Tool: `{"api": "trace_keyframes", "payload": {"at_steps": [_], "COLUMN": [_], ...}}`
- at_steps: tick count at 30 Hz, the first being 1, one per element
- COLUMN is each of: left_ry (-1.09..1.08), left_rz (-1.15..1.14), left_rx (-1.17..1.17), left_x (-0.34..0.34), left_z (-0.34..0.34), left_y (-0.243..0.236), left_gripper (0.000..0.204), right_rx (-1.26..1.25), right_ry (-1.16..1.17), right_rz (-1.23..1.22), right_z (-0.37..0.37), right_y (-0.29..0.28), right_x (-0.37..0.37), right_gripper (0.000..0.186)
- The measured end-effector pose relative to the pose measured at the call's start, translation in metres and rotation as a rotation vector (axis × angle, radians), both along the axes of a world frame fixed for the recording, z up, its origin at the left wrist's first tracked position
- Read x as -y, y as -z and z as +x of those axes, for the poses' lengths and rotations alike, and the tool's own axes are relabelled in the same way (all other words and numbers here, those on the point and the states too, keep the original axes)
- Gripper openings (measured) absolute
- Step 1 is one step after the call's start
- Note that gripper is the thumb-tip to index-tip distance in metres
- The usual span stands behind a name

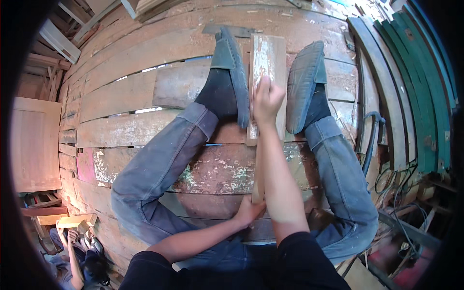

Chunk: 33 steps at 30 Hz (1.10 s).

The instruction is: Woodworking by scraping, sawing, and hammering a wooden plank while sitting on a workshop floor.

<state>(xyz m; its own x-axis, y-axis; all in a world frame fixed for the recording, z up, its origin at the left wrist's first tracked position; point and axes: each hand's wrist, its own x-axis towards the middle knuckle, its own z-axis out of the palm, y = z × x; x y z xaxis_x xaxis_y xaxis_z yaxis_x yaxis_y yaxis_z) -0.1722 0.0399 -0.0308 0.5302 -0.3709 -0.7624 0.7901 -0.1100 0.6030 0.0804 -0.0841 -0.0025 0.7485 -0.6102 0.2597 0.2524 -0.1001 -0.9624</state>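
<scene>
Right hand (267,99) stretched forward, fingers clenched on the paint-flecked wooden plank (267,72) lying between two dark shoes (231,72), left hand (249,210) gripping the plank's near end, worn floorboards (145,128) beneath, green curved boards (420,87) at right.

left hand (249,211): low, fingers curled, gripping | right hand (267,99): arm extended forward, fingers bent, pressing down

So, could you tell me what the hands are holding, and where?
The left hand grips the near end of a worn wooden plank; the right hand presses on its middle, between the shoes.
</scene>
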Motion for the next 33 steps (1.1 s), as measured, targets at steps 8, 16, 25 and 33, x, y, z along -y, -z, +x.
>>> {"api": "trace_keyframes", "payload": {"at_steps": [8,16,25,33], "left_ry": [-0.074,-0.087,0.004,-0.028], "left_rz": [-0.205,-0.19,0.063,-0.018], "left_rx": [0.014,-0.043,-0.035,0.083], "left_x": [0.037,0.001,-0.008,0.032], "left_z": [0.11,0.015,-0.026,0.106], "left_y": [-0.027,0.002,0.009,-0.026], "left_gripper": [0.017,0.021,0.022,0.015], "right_rx": [0.057,-0.025,0.102,0.072], "right_ry": [0.102,0.05,-0.114,0.157], "right_rz": [-0.205,-0.184,0.178,-0.198], "right_z": [0.119,0.011,-0.038,0.125], "right_y": [-0.023,-0.001,0.006,-0.025], "right_x": [0.048,0.005,-0.008,0.04], "right_gripper": [0.05,0.051,0.048,0.048]}}
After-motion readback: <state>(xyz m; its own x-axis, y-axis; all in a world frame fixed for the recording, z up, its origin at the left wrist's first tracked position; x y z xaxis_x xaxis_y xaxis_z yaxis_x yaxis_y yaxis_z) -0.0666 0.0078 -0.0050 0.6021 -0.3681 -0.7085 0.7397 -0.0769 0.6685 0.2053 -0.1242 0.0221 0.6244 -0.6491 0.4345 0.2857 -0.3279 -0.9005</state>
